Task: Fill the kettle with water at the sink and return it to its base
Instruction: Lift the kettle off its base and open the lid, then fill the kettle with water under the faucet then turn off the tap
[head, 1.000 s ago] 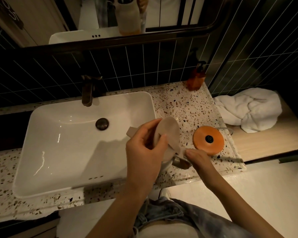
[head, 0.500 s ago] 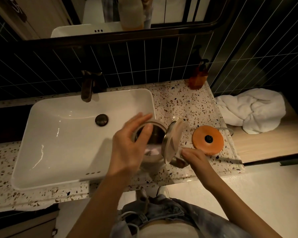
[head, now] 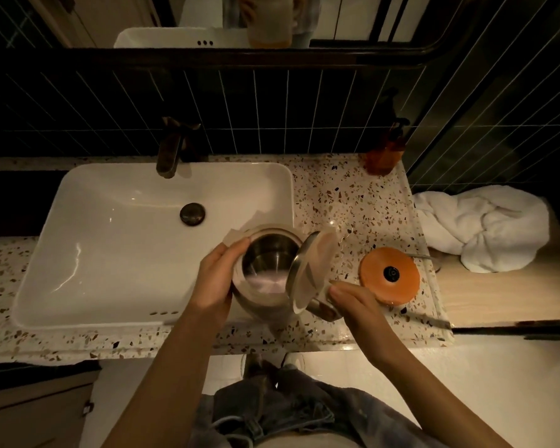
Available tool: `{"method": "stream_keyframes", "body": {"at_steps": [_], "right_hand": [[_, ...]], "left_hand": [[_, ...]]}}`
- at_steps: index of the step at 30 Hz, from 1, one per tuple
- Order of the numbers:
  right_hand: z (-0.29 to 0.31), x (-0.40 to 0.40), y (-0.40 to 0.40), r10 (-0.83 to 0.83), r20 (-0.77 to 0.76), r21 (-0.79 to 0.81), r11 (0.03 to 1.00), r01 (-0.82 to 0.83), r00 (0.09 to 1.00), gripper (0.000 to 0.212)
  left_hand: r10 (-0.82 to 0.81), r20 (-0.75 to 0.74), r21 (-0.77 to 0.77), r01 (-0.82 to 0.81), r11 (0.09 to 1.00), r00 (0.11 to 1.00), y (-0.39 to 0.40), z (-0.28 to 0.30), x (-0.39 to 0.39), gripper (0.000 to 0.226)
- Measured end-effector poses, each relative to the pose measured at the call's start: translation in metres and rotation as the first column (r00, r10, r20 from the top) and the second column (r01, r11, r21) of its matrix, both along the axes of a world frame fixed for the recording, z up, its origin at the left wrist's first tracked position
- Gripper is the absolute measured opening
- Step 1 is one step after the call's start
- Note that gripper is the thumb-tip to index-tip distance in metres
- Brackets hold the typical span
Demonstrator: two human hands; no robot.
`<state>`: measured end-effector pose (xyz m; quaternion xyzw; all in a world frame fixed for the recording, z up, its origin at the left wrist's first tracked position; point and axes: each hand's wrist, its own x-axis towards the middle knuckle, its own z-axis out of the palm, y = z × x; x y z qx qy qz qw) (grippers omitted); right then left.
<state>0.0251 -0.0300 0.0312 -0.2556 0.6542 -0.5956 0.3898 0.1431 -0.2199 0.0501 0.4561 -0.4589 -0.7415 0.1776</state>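
A pale kettle (head: 265, 270) with a shiny steel inside hangs over the sink's right front corner, its spout pointing left. Its hinged lid (head: 311, 270) stands open on the right side. My left hand (head: 217, 279) wraps the kettle's left wall near the rim. My right hand (head: 356, 302) grips the handle, mostly hidden under the lid. The round orange base (head: 389, 274) lies on the speckled counter to the right. The white sink (head: 88, 270) has a dark faucet (head: 170, 150) at its back edge and a closed drain plug (head: 192, 214).
An orange soap dispenser (head: 385, 153) stands at the counter's back right corner. A crumpled white towel (head: 485, 227) lies on a wooden shelf to the right. Dark tiled wall and a mirror rise behind. The base's cord runs right toward the towel.
The lid, shut a second ago under my left hand, now stands open. My left hand slid from the lid to the kettle's left wall. My right hand stayed on the handle.
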Motion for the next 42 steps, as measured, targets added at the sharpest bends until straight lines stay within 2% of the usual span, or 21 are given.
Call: {"method": "stream_keyframes", "body": {"at_steps": [7,11,13,17,21,27,33,37,42], "right_hand": [[0.003,0.002,-0.053,0.002,0.066,-0.018,1.000,-0.001,0.998,0.049],[0.004,0.003,-0.098,0.057,0.112,-0.014,0.998,-0.056,0.992,0.057],[0.004,0.004,-0.123,0.092,0.108,0.044,0.994,-0.098,0.990,0.057],[-0.005,0.004,-0.167,0.135,0.151,0.222,0.961,-0.167,0.979,0.042],[-0.020,0.008,-0.212,0.055,0.275,0.339,0.929,-0.150,0.960,0.040],[-0.043,0.008,-0.264,-0.142,0.397,0.419,0.907,-0.041,0.907,0.041],[-0.055,0.002,-0.300,-0.224,0.393,0.423,0.905,0.041,0.892,0.042],[-0.061,-0.001,-0.314,-0.252,0.330,0.445,0.892,0.086,0.910,0.043],[-0.069,-0.004,-0.323,-0.272,0.193,0.398,0.900,0.178,0.943,0.041]], "left_hand": [[0.105,-0.049,-0.014,-0.106,0.994,0.993,-0.029,-0.008,0.024,0.025],[0.165,-0.065,-0.014,-0.166,0.986,0.984,-0.062,-0.013,0.039,0.022],[0.176,-0.065,0.014,-0.176,0.984,0.982,-0.080,-0.016,0.046,0.022],[0.134,-0.040,0.063,-0.132,0.989,0.990,-0.120,-0.024,0.056,0.022],[0.118,0.112,0.126,-0.132,0.983,0.987,-0.164,-0.038,0.054,0.018],[-0.017,0.201,0.176,-0.019,0.984,0.979,-0.230,-0.061,0.037,0.015],[-0.063,0.184,0.239,0.017,0.971,0.981,-0.270,-0.077,0.018,0.021],[-0.035,0.125,0.247,0.003,0.969,0.992,-0.283,-0.084,0.013,0.029],[-0.026,0.091,0.224,0.005,0.975,0.996,-0.287,-0.091,0.013,0.018]]}}
